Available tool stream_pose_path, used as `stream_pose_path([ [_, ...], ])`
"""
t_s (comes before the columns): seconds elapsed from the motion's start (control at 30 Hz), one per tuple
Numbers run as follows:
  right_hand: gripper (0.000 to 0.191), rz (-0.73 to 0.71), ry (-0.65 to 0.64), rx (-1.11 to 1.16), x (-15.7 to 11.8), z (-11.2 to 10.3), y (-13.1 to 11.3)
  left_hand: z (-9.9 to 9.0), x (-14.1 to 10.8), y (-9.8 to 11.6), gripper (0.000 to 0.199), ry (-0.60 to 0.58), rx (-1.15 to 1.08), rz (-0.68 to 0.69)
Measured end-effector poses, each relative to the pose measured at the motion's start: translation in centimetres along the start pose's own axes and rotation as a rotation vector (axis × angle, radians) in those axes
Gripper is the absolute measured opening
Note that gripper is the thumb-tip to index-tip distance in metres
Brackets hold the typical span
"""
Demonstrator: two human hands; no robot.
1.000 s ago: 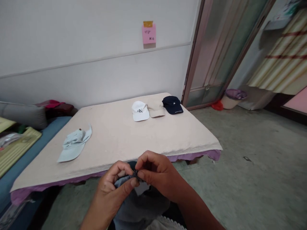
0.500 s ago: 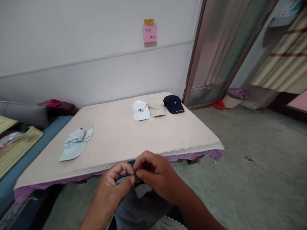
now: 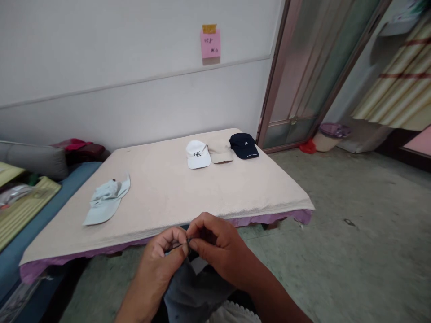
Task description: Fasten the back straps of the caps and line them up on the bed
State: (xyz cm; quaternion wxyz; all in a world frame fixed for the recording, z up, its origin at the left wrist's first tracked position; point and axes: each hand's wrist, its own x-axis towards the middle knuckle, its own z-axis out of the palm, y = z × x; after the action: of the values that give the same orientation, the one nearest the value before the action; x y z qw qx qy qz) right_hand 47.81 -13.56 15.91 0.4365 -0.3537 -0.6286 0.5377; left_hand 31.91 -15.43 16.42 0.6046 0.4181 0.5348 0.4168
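My left hand and my right hand meet in front of me, just off the near edge of the bed. Both are closed in a pinch, fingertips almost touching, on a small dark part of a grey-blue cap, apparently its strap. The fingers hide most of that part. The cap hangs below, over my lap. On the bed, a white cap with black letters, a beige cap and a navy cap stand in a row. A pale blue cap lies tilted at the left.
The bed has a pale cover and a purple cloth below its edge. A pink note is taped to the wall. At right are a sliding door and a waste bin. A grey cushion lies left.
My fingertips have shifted slightly and closed tighter on the dark part of the grey-blue cap. The cap's body has swung a little. The caps on the bed have not moved.
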Motion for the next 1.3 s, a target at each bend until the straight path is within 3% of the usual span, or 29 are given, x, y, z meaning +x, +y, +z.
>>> stream_pose_path([
  [0.2, 0.008, -0.010, -0.023, 0.044, -0.2, -0.6, 0.0, -0.1, -0.2, -0.2, 0.018, -0.065, -0.038, 0.006],
  [0.4, 0.019, -0.033, -0.060, -0.092, -0.6, -1.3, -0.8, 0.0, -0.1, -0.1, 0.016, -0.121, -0.096, 0.007],
  [0.97, 0.018, -0.062, -0.055, -0.249, -0.6, -1.1, -1.3, 0.9, 0.1, 1.3, 0.011, -0.104, -0.140, 0.025],
  [1.1, 0.020, -0.013, -0.047, -0.178, -0.8, -1.1, -1.0, 0.8, -0.1, 1.1, 0.013, -0.072, -0.226, -0.004],
  [1.3, 0.012, 0.066, -0.054, 0.139, -0.8, -1.0, 0.0, 0.9, -0.5, 1.2, 0.013, -0.043, -0.236, -0.009],
])
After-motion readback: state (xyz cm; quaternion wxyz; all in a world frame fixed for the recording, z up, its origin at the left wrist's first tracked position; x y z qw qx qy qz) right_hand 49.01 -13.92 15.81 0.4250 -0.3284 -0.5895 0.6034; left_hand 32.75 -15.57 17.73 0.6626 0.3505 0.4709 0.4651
